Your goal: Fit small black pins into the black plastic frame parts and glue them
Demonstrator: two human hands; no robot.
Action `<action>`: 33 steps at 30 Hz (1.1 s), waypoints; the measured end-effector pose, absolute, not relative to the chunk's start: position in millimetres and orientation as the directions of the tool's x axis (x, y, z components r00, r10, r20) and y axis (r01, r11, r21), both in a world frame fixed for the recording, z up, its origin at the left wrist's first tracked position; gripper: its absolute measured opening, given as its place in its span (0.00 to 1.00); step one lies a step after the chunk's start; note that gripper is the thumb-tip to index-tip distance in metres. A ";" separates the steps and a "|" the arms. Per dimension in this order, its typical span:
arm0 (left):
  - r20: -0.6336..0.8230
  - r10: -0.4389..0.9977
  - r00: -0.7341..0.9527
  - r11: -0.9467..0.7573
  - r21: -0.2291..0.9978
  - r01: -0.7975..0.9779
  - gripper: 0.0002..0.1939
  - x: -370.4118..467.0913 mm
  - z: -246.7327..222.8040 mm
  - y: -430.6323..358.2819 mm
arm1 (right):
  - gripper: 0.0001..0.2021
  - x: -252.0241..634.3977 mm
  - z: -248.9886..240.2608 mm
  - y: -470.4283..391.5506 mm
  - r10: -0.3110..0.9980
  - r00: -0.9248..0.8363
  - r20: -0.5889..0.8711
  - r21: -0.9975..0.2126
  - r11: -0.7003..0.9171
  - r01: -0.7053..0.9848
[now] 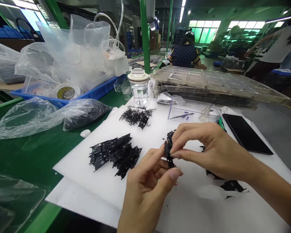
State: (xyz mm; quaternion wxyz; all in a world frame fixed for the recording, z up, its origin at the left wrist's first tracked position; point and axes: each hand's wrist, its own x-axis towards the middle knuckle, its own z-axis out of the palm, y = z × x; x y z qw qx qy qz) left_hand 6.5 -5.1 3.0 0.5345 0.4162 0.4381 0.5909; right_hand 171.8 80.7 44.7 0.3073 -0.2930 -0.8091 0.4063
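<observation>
Between my two hands is a small black plastic part [168, 153], long and thin with cut-outs. My left hand [147, 184] grips its lower end with fingers and thumb. The thumb and forefinger of my right hand [206, 149] pinch together at its upper side; whether a tiny piece sits between them is hidden. Just behind the part lies a heap of tiny black pieces [170, 135]. To the left, flat black plastic parts [115, 153] are stacked in overlapping rows. Farther back is a pile of thin bent black pieces [135, 115]. More black parts [232, 186] lie partly hidden under my right forearm.
White foam sheets [87, 197] cover the green bench [34, 152]. A lidded cup of water [139, 87] stands behind, beside stacked clear trays [215, 81]. A phone [247, 133] lies right. A blue tray [92, 94] with bags and tape is left. Another person [185, 53] sits ahead.
</observation>
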 end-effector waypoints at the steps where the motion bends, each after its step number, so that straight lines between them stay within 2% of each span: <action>1: 0.026 0.997 -0.078 -0.047 0.961 -0.274 0.13 6.4 3.0 -5.0 | 0.04 171.7 44.0 81.8 0.737 -0.640 0.216 -0.869 0.444 0.217; 3: 0.022 0.998 -0.057 -0.038 0.954 -0.296 0.13 5.6 2.8 -5.1 | 0.02 171.2 42.0 84.0 0.754 -0.649 0.103 -0.937 0.292 0.190; 6: -0.022 1.000 -0.020 0.014 0.939 -0.343 0.14 3.1 2.1 -5.4 | 0.08 169.7 39.1 86.1 0.720 -0.692 -0.056 -0.994 0.022 0.104; 8: -0.056 0.998 -0.013 0.048 0.928 -0.369 0.17 1.8 1.6 -5.3 | 0.12 168.1 37.6 86.3 0.707 -0.701 -0.094 -0.995 -0.086 0.047; 14: -0.070 0.998 0.008 0.067 0.909 -0.412 0.19 1.2 -0.5 -4.7 | 0.14 161.8 28.7 84.1 0.725 -0.687 -0.050 -0.996 -0.087 -0.020; 17: -0.071 0.997 -0.040 0.047 0.902 -0.430 0.17 2.0 0.3 -5.9 | 0.13 161.7 28.5 83.1 0.745 -0.667 -0.018 -1.000 -0.028 -0.005; 21: -0.174 0.952 -0.250 0.018 0.851 -0.525 0.16 4.0 4.4 -6.6 | 0.11 169.8 32.5 88.6 0.848 -0.518 0.112 -0.962 0.223 0.156; 23: -0.217 0.920 -0.326 0.005 0.839 -0.544 0.18 4.7 6.1 -6.6 | 0.08 176.3 30.3 95.8 0.876 -0.428 0.221 -0.845 0.391 0.365; 25: -0.244 0.906 -0.347 0.021 0.843 -0.538 0.19 4.7 6.5 -7.2 | 0.06 182.6 24.4 104.1 0.852 -0.439 0.284 -0.647 0.508 0.568; 27: -0.263 0.902 -0.341 0.045 0.845 -0.534 0.21 4.0 5.6 -8.3 | 0.07 187.5 17.3 111.2 0.821 -0.515 0.247 -0.484 0.565 0.668; 28: -0.266 0.904 -0.334 0.053 0.846 -0.531 0.22 3.4 4.7 -8.9 | 0.08 189.3 14.4 113.7 0.810 -0.547 0.211 -0.439 0.579 0.687; 33: -0.212 0.933 -0.290 0.037 0.860 -0.510 0.24 1.5 1.5 -10.4 | 0.09 196.6 14.1 116.5 0.794 -0.593 0.133 -0.393 0.591 0.704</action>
